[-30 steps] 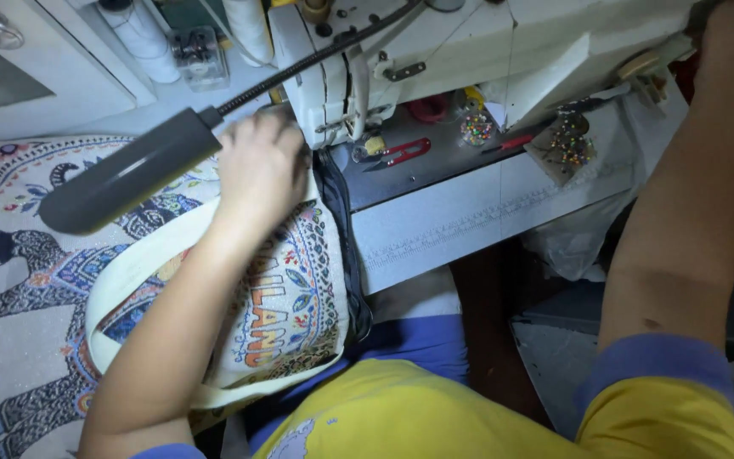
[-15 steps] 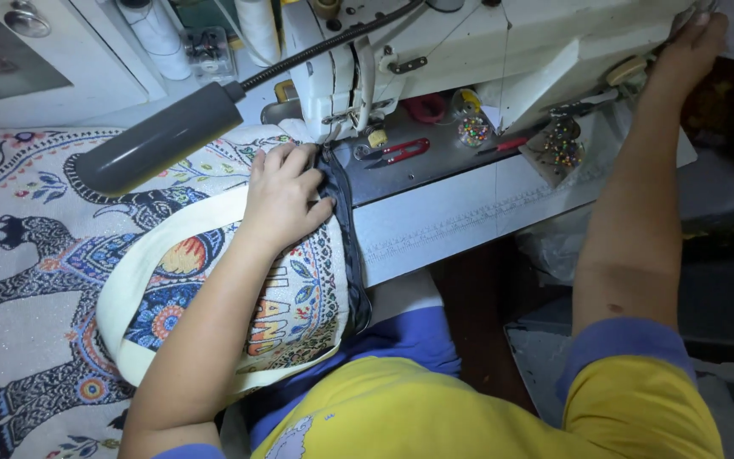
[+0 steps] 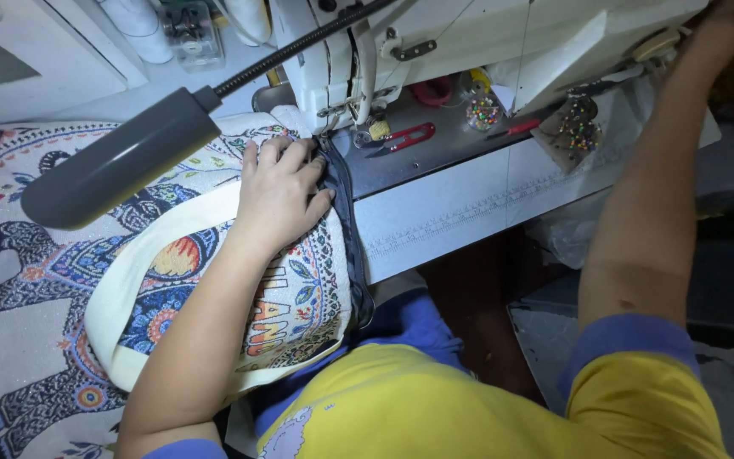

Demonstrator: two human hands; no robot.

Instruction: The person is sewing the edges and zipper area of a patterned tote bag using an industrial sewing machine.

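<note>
Leaning over the work, person in yellow shirt (image 3: 435, 408) with blue sleeve trim, near edge of frame. Left hand (image 3: 280, 191) has slid forward since a second ago, now close against the presser foot (image 3: 333, 127), so the dark trimmed edge (image 3: 341, 195) of the printed fabric panel (image 3: 299, 297) sits right at the needle; looks fed in and lined up for stitching. Left forearm runs diagonally up from the lower left, palm flat down on the cloth, fingers spread lightly and pressing, fingertips on the trim. Elephant-print cloth (image 3: 19, 280) lies beneath on the left. Grey lamp head (image 3: 116, 161) hangs over it. Red thread snips (image 3: 405, 136) on the machine bed (image 3: 435, 161). Right arm stretched far, right hand (image 3: 728, 25) up at the sewing machine's (image 3: 469, 34) far end, moved further out than before; cropped, grip cannot be told.
</note>
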